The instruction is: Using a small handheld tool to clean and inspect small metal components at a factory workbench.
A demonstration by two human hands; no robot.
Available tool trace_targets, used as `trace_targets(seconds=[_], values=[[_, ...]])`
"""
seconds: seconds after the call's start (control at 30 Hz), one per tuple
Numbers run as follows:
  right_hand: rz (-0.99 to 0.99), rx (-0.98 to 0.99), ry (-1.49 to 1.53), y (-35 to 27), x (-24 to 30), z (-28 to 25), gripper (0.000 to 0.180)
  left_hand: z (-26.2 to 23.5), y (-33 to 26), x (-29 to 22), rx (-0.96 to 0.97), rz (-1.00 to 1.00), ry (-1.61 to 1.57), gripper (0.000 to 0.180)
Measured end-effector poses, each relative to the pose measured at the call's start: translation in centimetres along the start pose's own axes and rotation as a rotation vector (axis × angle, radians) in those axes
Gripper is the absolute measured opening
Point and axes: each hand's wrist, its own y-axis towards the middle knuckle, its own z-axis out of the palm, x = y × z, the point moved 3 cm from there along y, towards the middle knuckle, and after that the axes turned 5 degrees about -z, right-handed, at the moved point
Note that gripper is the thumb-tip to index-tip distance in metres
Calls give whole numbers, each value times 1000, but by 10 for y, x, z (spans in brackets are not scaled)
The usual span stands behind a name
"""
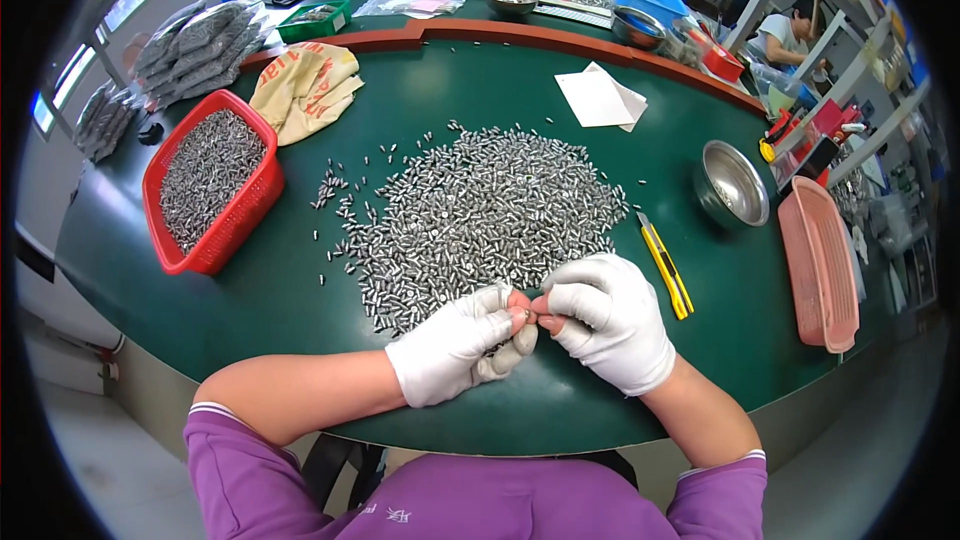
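Observation:
My left hand (462, 342) and my right hand (608, 320) meet just in front of a wide heap of small metal parts (480, 210) on the green table. Both wear white gloves with bare thumb and finger tips. Between the pinched fingertips of the two hands is a small metal part (528, 315), mostly hidden by the fingers. The heaped parts are short, silvery and cylindrical, with dark ends. Right of the heap, beyond my right hand, lies a yellow utility knife (666, 268) with its blade pointing away from me.
A red basket (262, 190) full of similar parts stands left, beside a beige cloth (305, 90). On the right are a steel bowl (735, 185) and a pink basket (815, 270). White paper (595, 98) lies farther back. A raised red-brown edge (520, 35) borders the table; another person works beyond it.

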Motion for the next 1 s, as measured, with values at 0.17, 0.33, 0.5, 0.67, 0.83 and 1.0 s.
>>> trace_targets(seconds=[0.17,0.33,0.5,0.67,0.83,1.0], values=[[-8,-47,-61,1,-2,-6,26,-2,0,1,-26,-2,0,9],[-95,-31,16,5,2,-6,24,0,-2,-1,-66,-37,17,7],[-70,-35,42,5,2,-3,23,0,-1,-1,-2,-26,15,9],[-89,-3,49,4,1,-3,22,1,-2,0,-57,-15,1,9],[-106,-24,53,3,3,-2,23,0,-4,1,-15,-11,-9,7],[-85,-28,22,1,2,-1,22,-1,-3,1,-24,-11,3,7]])
